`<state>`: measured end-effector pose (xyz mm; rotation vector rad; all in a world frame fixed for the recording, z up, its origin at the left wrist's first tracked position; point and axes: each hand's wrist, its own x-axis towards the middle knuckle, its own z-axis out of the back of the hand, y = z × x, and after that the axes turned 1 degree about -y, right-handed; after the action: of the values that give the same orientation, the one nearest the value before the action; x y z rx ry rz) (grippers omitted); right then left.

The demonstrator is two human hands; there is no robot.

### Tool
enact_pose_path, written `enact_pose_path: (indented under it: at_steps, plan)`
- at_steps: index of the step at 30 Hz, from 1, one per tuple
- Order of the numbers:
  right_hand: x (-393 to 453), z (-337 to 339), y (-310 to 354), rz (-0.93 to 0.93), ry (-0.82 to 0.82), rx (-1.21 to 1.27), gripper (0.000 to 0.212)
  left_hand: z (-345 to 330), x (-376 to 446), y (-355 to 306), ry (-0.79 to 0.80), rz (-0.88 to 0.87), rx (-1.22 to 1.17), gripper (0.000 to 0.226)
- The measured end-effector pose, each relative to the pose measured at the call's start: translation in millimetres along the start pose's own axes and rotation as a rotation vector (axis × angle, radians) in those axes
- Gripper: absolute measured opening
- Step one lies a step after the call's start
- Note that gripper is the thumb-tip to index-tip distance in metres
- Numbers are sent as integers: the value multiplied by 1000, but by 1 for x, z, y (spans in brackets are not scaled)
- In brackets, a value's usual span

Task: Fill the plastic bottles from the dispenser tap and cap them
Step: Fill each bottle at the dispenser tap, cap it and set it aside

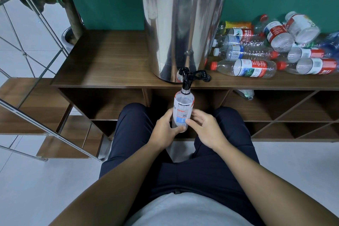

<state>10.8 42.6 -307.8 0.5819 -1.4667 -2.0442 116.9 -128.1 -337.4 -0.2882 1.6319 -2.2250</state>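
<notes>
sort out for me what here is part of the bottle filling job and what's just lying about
In the job:
- bottle held under the black tap, left hand gripping it, right hand on it
- steel dispenser
- pile of capped bottles on the wooden shelf

Lying about:
- metal rack
- bottle in the cubby
- plant pot

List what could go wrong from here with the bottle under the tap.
1. The bottle hangs under the tap with nothing beneath it, carried only by the left hand and right hand; a slip could drop it onto the lap.
2. Its narrow mouth sits right at the spout, so a small tilt might spill.
3. The fill level is hard to read; it may overflow.
</notes>
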Motion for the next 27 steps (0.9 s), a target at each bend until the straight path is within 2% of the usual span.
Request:
enact_pose_path:
  at_steps: [27]
  plan:
    - [0,-1,0,-1,0,-2,44,-1,2,2,1,9,11,65]
